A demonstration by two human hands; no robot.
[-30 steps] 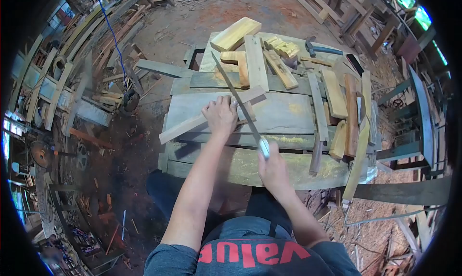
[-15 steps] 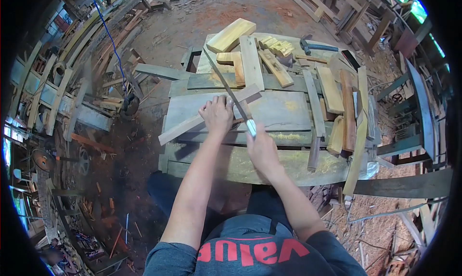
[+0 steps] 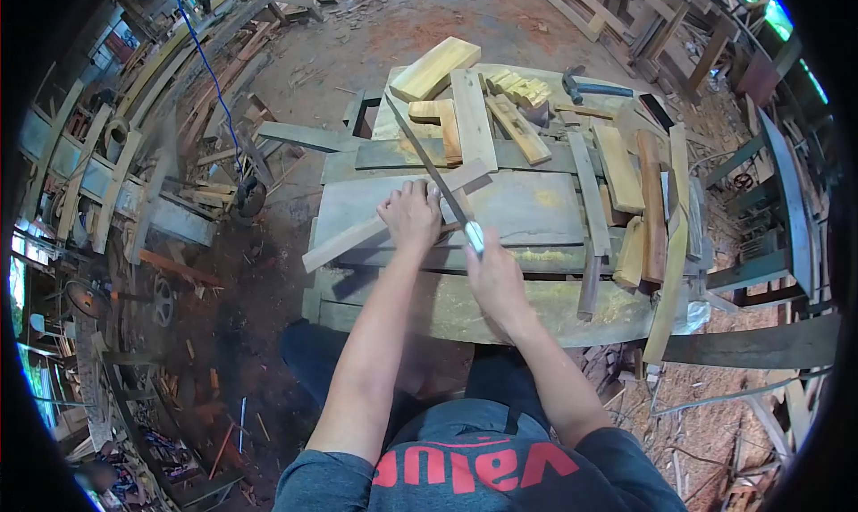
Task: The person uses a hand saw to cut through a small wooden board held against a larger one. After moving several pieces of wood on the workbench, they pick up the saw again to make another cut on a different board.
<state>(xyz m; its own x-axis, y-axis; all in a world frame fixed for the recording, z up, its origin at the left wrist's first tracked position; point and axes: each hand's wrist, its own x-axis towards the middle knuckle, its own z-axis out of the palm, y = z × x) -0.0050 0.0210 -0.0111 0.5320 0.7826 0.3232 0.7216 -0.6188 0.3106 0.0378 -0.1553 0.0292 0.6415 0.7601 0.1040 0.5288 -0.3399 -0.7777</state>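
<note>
My left hand [image 3: 414,214] presses down on a pale wooden strip [image 3: 349,244], its fingers wrapped over it. The strip lies slantwise across the grey boards of the workbench [image 3: 527,210]. In my right hand [image 3: 497,284] is the light-coloured handle of a hand saw [image 3: 420,150], which the fingers close around. Its long, thin dark blade points away to the upper left and crosses the strip just right of my left hand. The blade shows almost edge on, so its teeth cannot be made out. A short wood piece partly shows beneath the strip by the blade.
Several wood blocks [image 3: 435,70] lie at the bench's far side, near a hammer [image 3: 594,88]. A dark phone-like object [image 3: 657,112] rests at the far right corner. Battens and offcuts [image 3: 618,168] line the right side. Timber stacks [image 3: 116,168] stand left; shavings cover the floor right.
The whole view has shifted slightly to the right and down. Both hands, the strip and the saw keep nearly the same places relative to the bench.
</note>
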